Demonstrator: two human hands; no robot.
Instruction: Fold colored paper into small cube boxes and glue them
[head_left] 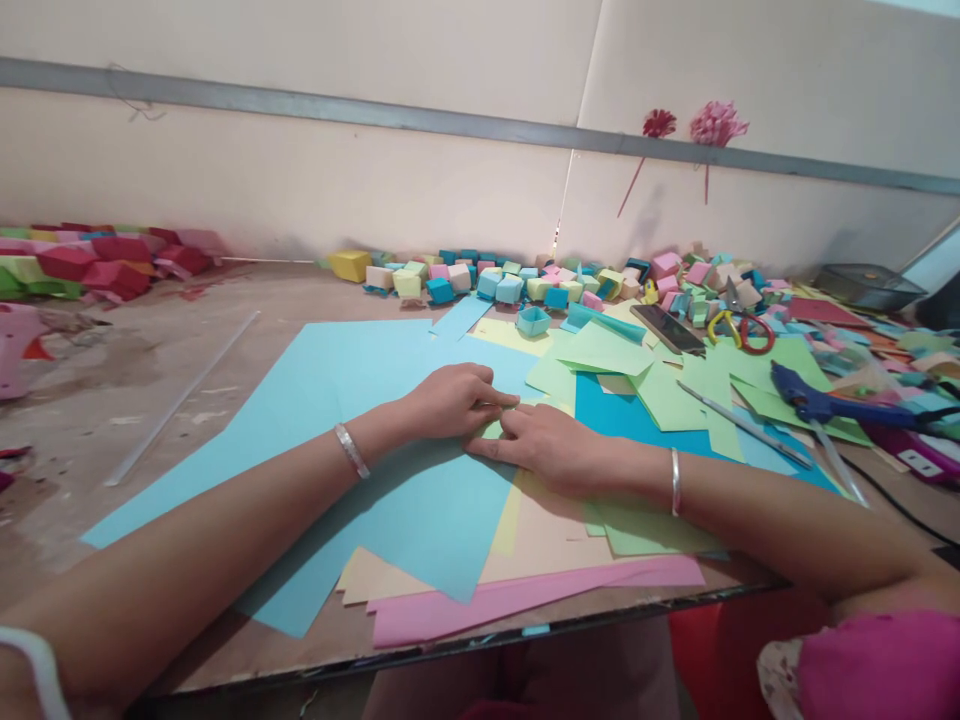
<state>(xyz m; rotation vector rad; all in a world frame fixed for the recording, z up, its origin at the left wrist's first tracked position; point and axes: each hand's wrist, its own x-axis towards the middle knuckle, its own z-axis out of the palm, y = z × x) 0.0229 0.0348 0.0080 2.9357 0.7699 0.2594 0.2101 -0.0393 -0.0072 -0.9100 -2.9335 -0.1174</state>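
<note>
1) Left hand and right hand meet over light blue paper, fingers bent; cannot tell whether they grip
2) Small pale green paper piece lies between both hands
3) Scissors rest beside a smartphone

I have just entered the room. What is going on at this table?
Someone is handling what looks like a small pale green paper piece with both bare hands. The left hand and the right hand meet over it, hiding most of it, above a large light blue sheet. Small paper boxes are massed along the wall, and a blue glue gun lies at the right.
</note>
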